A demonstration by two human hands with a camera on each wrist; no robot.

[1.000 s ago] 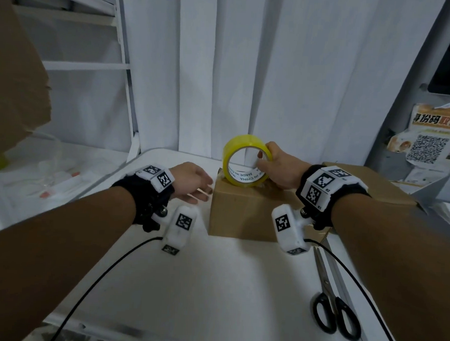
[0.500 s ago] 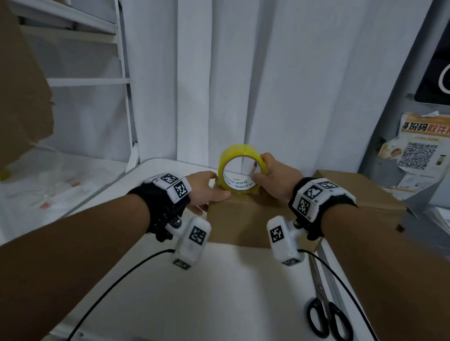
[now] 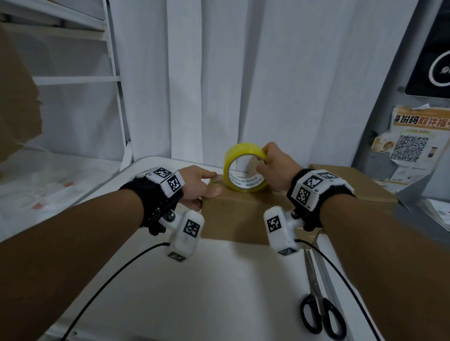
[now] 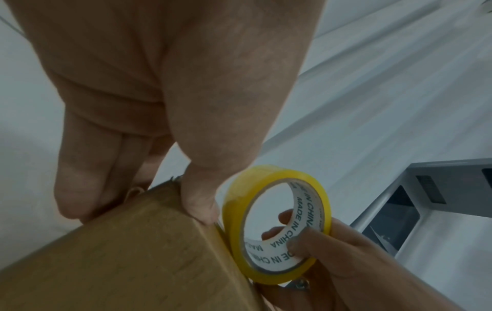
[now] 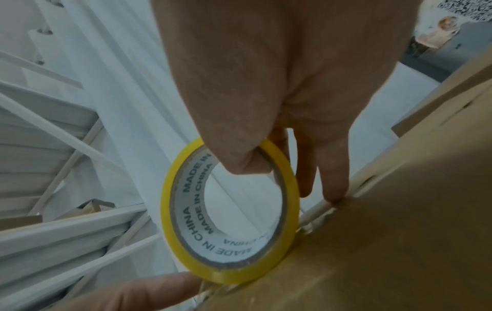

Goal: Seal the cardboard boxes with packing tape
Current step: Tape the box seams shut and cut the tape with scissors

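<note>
Fingers [image 3: 268,149] of our right hand [image 3: 276,170] pinch the yellow tape roll [image 3: 234,157] (upright on the cardboard box [image 3: 237,218]); left hand [image 3: 197,187] grips its corner.

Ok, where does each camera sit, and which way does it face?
Head: worn on the head, facing forward and down at the cardboard box on the table; both forearms show.
Left wrist: looks along the left hand at the box's corner.
Right wrist: looks along the right hand holding the tape roll.
Shared: all see tape roll and box.
</note>
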